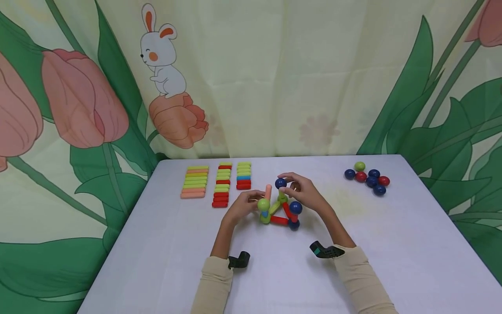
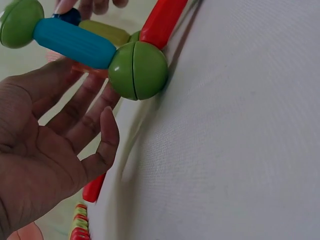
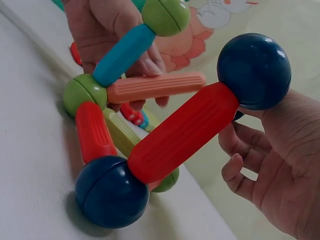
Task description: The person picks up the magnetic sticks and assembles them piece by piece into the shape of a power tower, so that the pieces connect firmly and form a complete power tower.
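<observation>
A model of magnetic rods and balls stands mid-table, its triangular base made of red rods [image 1: 279,220] and a yellow-green rod [image 1: 275,207] between balls. On the near left corner a light blue rod [image 3: 125,54] rises to a green ball [image 1: 263,204]. The near right corner carries a red rod [image 3: 182,132] topped by a dark blue ball [image 1: 296,207]. My left hand [image 1: 246,205] pinches a pink rod [image 3: 157,87], whose lower end meets the near left base ball. At the far corner, my right hand [image 1: 307,192] pinches another dark blue ball [image 1: 280,183] atop a yellow-green upright.
Left of the model, rods lie in columns: long pink and green ones [image 1: 195,182], then shorter red and green ones [image 1: 221,185] and another short column [image 1: 244,175]. Loose balls [image 1: 371,181] in blue, red and green sit at the back right. A printed curtain [image 1: 313,87] hangs behind the table.
</observation>
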Motion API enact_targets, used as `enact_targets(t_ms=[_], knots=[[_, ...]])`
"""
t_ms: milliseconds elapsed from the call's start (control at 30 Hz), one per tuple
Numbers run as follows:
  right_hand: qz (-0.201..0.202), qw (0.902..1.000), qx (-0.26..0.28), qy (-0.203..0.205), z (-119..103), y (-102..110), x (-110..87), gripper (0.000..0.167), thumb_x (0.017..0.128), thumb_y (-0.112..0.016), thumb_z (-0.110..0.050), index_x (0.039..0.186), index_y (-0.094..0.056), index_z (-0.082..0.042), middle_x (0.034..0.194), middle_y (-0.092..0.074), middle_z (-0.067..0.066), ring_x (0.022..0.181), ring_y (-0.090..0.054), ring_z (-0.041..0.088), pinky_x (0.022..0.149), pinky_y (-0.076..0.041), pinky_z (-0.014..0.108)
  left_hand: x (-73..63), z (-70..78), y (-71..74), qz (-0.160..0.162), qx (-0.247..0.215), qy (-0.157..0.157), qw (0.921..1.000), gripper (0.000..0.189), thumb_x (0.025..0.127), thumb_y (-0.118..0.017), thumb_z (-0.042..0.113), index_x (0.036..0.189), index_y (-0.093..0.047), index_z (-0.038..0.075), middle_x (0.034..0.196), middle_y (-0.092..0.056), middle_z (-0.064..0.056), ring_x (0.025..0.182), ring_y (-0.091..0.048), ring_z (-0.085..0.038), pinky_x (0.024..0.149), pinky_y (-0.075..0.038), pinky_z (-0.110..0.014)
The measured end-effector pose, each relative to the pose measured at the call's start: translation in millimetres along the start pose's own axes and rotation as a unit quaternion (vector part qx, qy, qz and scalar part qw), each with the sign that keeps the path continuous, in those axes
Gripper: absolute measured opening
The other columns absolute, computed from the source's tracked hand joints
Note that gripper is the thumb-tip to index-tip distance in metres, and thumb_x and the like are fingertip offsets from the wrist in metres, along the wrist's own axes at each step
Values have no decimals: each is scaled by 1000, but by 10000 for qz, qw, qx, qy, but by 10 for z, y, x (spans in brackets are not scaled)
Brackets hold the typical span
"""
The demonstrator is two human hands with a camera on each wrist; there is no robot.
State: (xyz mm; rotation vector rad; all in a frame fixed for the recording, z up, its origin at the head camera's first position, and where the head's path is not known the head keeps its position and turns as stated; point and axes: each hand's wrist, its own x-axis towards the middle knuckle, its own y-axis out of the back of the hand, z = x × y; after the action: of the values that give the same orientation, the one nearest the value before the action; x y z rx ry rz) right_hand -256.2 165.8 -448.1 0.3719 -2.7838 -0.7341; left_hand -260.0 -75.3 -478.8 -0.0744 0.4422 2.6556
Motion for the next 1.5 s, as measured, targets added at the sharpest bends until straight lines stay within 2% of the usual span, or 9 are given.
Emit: enact_targets(t_ms=[233, 700, 867, 1067, 1167, 1233, 1300, 1400, 1500], knots=[[26, 10000, -46, 79, -3, -32, 18, 45, 94, -64, -11, 136, -51, -2, 121, -61, 28, 75, -57, 39, 61, -48, 20, 10, 13, -9, -233, 252, 57, 9994, 36, 96, -58, 10, 131, -63, 14, 134, -61, -6, 127, -53, -28, 98, -51, -40], [198, 9995, 164, 202, 18, 15, 70, 45, 93, -67, -28, 134, -55, -14, 117, -63, 18, 70, -57, 28, 64, -53, 28, 108, 96, -12, -464, 772, 55, 9959, 36, 94, -57, 6, 127, -66, 15, 127, -65, -7, 107, -55, -22, 82, -52, -31], [-273, 9985, 449, 125, 39, 36, 95, 49, 95, -65, -23, 140, -49, -11, 123, -59, 22, 78, -65, 37, 73, -57, 32, 38, 85, 45, -72, 851, -103, 9963, 28, 97, -59, 23, 124, -67, 18, 119, -67, -3, 102, -58, -20, 79, -54, -30], [-801, 9958, 432, -29, 130, 29, 122, 52, 94, -66, -16, 140, -46, -3, 128, -58, 25, 113, -62, 41, 92, -55, 44, -122, 46, 296, 967, 915, -380, 9904, 25, 97, -60, 29, 116, -69, 14, 98, -71, -6, 84, -66, -23, 71, -53, -28], [-974, 9947, 306, -100, 179, 8, 131, 51, 93, -67, -16, 137, -49, 0, 128, -58, 25, 113, -62, 39, 95, -53, 45, -216, -51, 495, 1813, 1144, -231, 9765, 20, 97, -62, 24, 109, -70, 11, 92, -70, -8, 80, -64, -22, 66, -50, -24], [-1086, 9937, 164, -203, 205, -10, 132, 49, 93, -67, -17, 136, -50, 0, 127, -58, 24, 109, -64, 37, 95, -53, 45, -280, -137, 642, 2452, 1430, -120, 9588, 17, 97, -62, 18, 105, -70, 7, 89, -69, -11, 79, -62, -23, 64, -49, -25], [-1206, 9922, -1, -312, 225, -21, 125, 48, 93, -66, -19, 135, -52, 0, 128, -58, 25, 107, -65, 37, 95, -53, 46, -355, -227, 786, 3033, 1840, 73, 9349, 15, 97, -60, 13, 104, -69, 4, 93, -66, -14, 83, -60, -25, 67, -51, -29], [-1346, 9894, -326, -444, 254, -31, 107, 47, 93, -66, -21, 134, -53, 0, 129, -57, 26, 109, -64, 39, 96, -52, 49, -497, -344, 985, 3624, 2699, 425, 8911, 15, 94, -59, 4, 106, -68, -1, 105, -60, -23, 95, -58, -35, 74, -54, -42], [-1420, 9875, -485, -492, 269, -9, 102, 47, 93, -65, -21, 134, -53, -1, 131, -57, 26, 112, -62, 40, 97, -51, 50, -608, -393, 1160, 3737, 3540, 710, 8544, 23, 90, -62, -1, 113, -68, 1, 116, -54, -29, 107, -53, -45, 78, -53, -54]])
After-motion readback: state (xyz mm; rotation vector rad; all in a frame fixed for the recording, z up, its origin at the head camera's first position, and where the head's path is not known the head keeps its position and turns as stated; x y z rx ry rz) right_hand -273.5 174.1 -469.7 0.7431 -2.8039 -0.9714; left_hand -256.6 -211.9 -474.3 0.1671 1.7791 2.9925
